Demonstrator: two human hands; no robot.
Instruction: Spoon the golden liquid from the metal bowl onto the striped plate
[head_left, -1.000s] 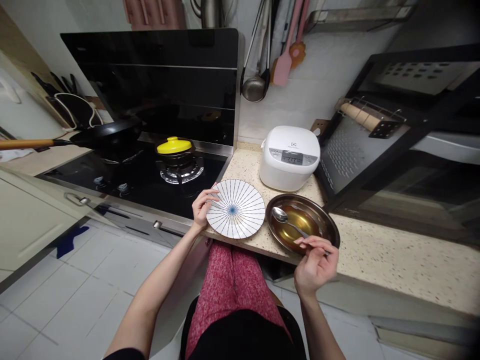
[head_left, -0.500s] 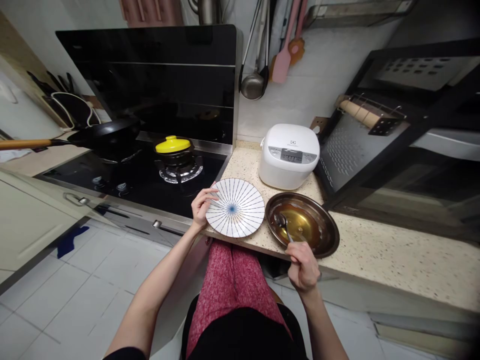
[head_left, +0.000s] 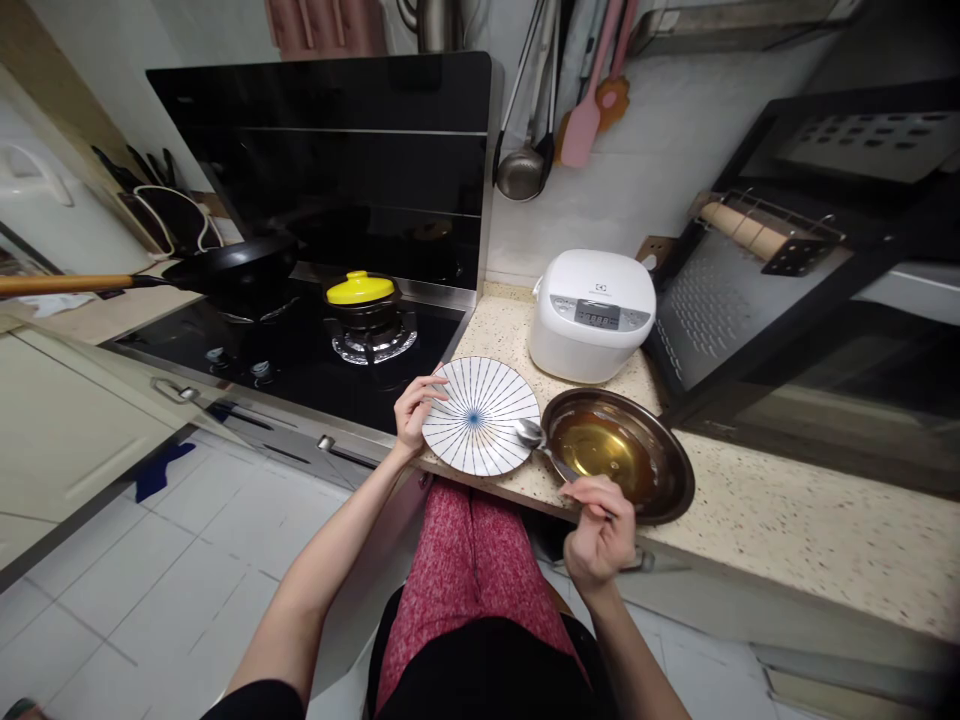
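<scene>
My left hand [head_left: 417, 408] grips the left rim of a white plate [head_left: 480, 385] patterned with dark lines fanning out from a blue centre. The plate lies at the front of the counter. A metal spoon [head_left: 530, 432] is pinched in my right hand [head_left: 601, 532], its bowl over the plate's right edge. Close by on the right stands a wide metal bowl [head_left: 679, 470] with a shallow yellowish, clear liquid [head_left: 600, 448] in it. The spoon's handle crosses the bowl's left rim. What the spoon carries, if anything, is too small to tell.
A white rice cooker [head_left: 592, 335] stands behind the bowl. Left of the plate is a black gas stove with a yellow-lidded pot [head_left: 361, 290] and a wooden-handled wok [head_left: 232, 262]. Ladles [head_left: 521, 175] and a pink spatula [head_left: 581, 135] hang on the wall. A dark rack rises at right.
My right hand has moved the spoon out of the metal bowl and leftward, over the plate's right edge. My left hand stays on the plate's rim. The view has shifted slightly.
</scene>
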